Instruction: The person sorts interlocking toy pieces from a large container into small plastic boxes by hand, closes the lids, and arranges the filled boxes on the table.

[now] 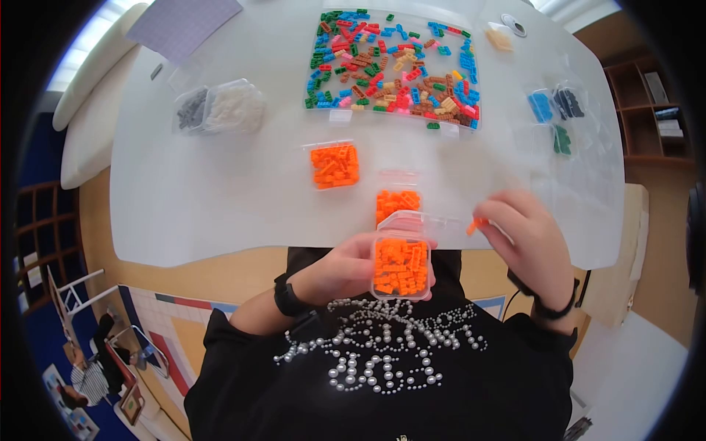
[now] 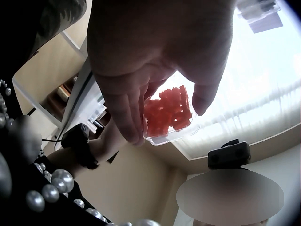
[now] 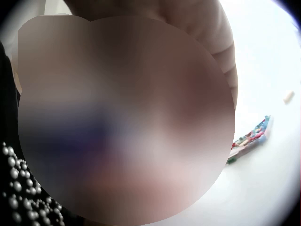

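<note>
My left hand [image 1: 348, 270] grips a small clear plastic box [image 1: 401, 296] full of orange building bricks [image 1: 399, 266], held just off the table's near edge, its lid raised at the far side. In the left wrist view the fingers and thumb straddle that box [image 2: 165, 139] of bricks. Over the table to the right, my right hand [image 1: 521, 224] pinches an orange building brick [image 1: 473, 227] between thumb and fingers. A second box of orange bricks [image 1: 398, 203] stands right behind the held one. Most of the right wrist view is blurred, hiding what the fingers hold.
A third box of orange bricks [image 1: 334, 166] sits left of centre. Farther back lies a wide clear tray [image 1: 318, 110] of mixed coloured bricks. Boxes with grey [image 1: 193, 110] and whitish pieces [image 1: 234, 109] are at left; blue [image 1: 540, 107], black [image 1: 568, 104] and green bricks [image 1: 562, 140] at right.
</note>
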`<state>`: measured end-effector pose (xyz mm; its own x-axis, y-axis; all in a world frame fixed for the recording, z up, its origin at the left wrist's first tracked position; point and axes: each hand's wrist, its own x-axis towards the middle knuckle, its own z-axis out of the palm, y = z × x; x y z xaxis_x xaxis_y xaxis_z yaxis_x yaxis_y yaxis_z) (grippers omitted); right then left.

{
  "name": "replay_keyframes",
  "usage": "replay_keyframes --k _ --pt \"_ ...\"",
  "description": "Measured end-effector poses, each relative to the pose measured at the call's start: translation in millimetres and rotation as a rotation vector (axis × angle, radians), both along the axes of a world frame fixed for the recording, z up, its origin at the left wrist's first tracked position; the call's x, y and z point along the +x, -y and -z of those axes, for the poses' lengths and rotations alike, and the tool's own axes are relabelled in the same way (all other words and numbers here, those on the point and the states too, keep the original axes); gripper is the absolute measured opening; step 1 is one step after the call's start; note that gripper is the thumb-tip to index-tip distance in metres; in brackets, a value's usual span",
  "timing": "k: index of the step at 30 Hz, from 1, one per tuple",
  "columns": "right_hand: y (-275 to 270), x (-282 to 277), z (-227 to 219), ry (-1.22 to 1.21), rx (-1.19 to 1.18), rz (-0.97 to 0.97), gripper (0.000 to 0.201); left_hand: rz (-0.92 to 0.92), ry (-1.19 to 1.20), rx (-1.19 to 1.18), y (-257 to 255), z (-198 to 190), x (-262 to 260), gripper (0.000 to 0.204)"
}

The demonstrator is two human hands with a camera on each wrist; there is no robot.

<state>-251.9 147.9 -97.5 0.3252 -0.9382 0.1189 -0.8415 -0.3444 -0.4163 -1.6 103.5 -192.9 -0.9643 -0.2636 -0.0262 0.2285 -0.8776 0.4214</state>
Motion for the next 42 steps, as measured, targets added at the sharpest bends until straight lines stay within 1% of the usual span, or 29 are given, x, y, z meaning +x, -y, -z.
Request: replay_keyframes --k 1,4,5,7,10,12,13,14,15,16,18,19,20,22,23,24,26,28,32,33,34,35,36,37,38,39,40,41,42 --pt "-9 4 -11 0.095 0.005 0.002 0.028 -0.035 0.059 -0.014 0 -3 0 0.091" --pt "-26 25 -23 0.147 -0.075 -0.032 0.032 0.015 0.104 -0.078 6 -13 -3 0.091" --pt "-24 31 -21 0.150 -0.096 -0.077 0.036 0.022 0.103 -0.078 4 -10 -5 0.091" --pt "-20 47 -15 0.119 -0.097 -0.089 0.035 -0.045 0.036 -0.072 1 -3 -7 0.074" --pt "-17 47 -13 0.099 -0.103 -0.160 0.038 -0.045 0.001 -0.037 2 -4 -4 0.078" --pt "-17 40 -14 0.286 -0.202 -0.191 0.047 -0.040 -0.031 -0.009 4 -9 -2 0.079" --pt "-15 42 -13 0.288 -0.202 -0.195 0.047 -0.033 -0.062 0.019 5 -11 -1 0.080" --pt "-12 44 -13 0.302 -0.237 -0.077 0.045 -0.035 -0.061 0.020 4 -10 0 0.080" --pt "-10 45 -13 0.314 -0.271 0.043 0.043 0.011 -0.085 0.062 4 -7 0 0.082" --pt "-8 46 -14 0.313 -0.271 0.044 0.043 0.058 -0.111 0.103 3 -5 0 0.085" --pt "-5 46 -15 0.341 -0.063 -0.072 0.043 0.046 -0.058 0.044 3 -2 4 0.087" --pt "-6 46 -11 0.349 -0.089 -0.177 0.039 0.032 -0.004 -0.015 5 -3 6 0.089" --pt "-8 48 -9 0.349 -0.091 -0.180 0.039 0.029 -0.003 -0.017 6 -5 7 0.089" --pt "-13 54 -4 0.305 -0.269 -0.330 0.035 0.003 0.143 -0.066 8 -12 9 0.097" --pt "-15 58 -1 0.262 -0.322 -0.340 0.027 0.003 0.144 -0.066 8 -9 11 0.097" --pt "-16 61 4 0.262 -0.322 -0.340 0.027 -0.006 0.105 -0.050 6 -4 13 0.101" --pt "-18 66 12 0.180 -0.427 -0.315 0.019 -0.014 0.067 -0.033 5 6 13 0.104" --pt "-21 67 17 0.177 -0.457 -0.302 0.017 -0.056 0.037 -0.151 4 11 11 0.108" --pt "-23 65 21 0.166 -0.548 -0.303 0.014 -0.081 0.058 -0.127 -2 1 7 0.108" --pt "-23 62 18 0.166 -0.549 -0.303 0.014 -0.082 0.092 -0.079 -3 -5 6 0.101" --pt "-21 55 14 0.183 -0.480 -0.290 0.016 -0.083 0.125 -0.031 -2 -11 6 0.095" --pt "-20 47 12 0.199 -0.410 -0.276 0.018 -0.083 0.125 -0.033 0 -20 6 0.095" --pt "-19 38 11 0.199 -0.411 -0.276 0.018 -0.114 0.202 -0.256 3 -31 8 0.085" --pt "-18 27 12 0.119 -0.383 -0.159 0.021 -0.147 0.279 -0.479 6 -38 11 0.075" --pt "-17 19 12 0.040 -0.351 -0.044 0.024 -0.152 0.281 -0.476 10 -41 15 0.075" --pt "-15 12 15 0.042 -0.350 -0.048 0.024 -0.343 0.421 -0.924 19 -42 20 0.068" --pt "-13 6 20 0.011 -0.324 0.067 0.026 -0.536 0.556 -1.375 24 -43 22 0.062" --pt "-11 1 24 -0.020 -0.297 0.183 0.029 -0.737 0.685 -1.352 22 -45 17 0.043" --pt "-9 -3 27 -0.019 -0.298 0.181 0.029 -0.739 0.687 -1.352 23 -44 18 0.043"
